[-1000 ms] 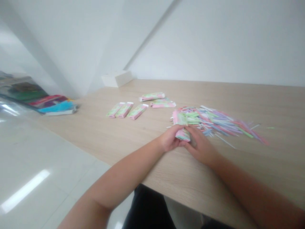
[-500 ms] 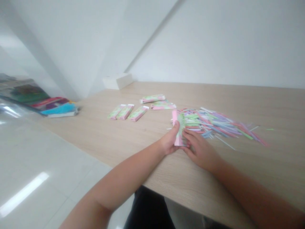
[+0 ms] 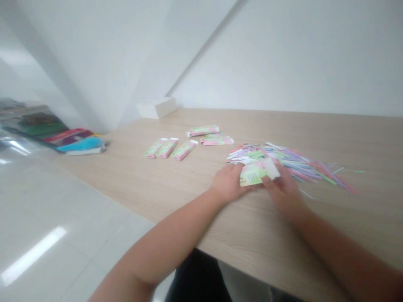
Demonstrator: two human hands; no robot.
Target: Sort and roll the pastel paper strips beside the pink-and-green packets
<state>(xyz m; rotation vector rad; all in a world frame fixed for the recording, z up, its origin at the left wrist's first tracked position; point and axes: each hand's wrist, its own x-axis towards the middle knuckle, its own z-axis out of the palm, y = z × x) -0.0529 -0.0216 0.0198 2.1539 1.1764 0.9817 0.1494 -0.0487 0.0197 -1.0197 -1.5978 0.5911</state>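
Observation:
Between my two hands is a small pink and green carton point(image 3: 255, 173), held lengthwise with its white end toward the right. My left hand point(image 3: 229, 183) closes on its left end. At the other end my right hand point(image 3: 285, 191) grips it, thumb on the front face. Just behind the carton lies a loose heap of thin pastel sticks point(image 3: 302, 163), like paper straws, in pink, green, purple, blue and white. The carton covers part of the heap.
Three similar cartons point(image 3: 166, 148) lie in a row on the wooden table point(image 3: 176, 188), and two more cartons point(image 3: 217, 139) overlap behind. A white box point(image 3: 156, 108) stands by the wall. Colourful packets point(image 3: 80, 141) lie at the far left.
The carton has turned from upright to sideways and shifted right. My right hand has moved from its side to its right end; the left hand still holds it.

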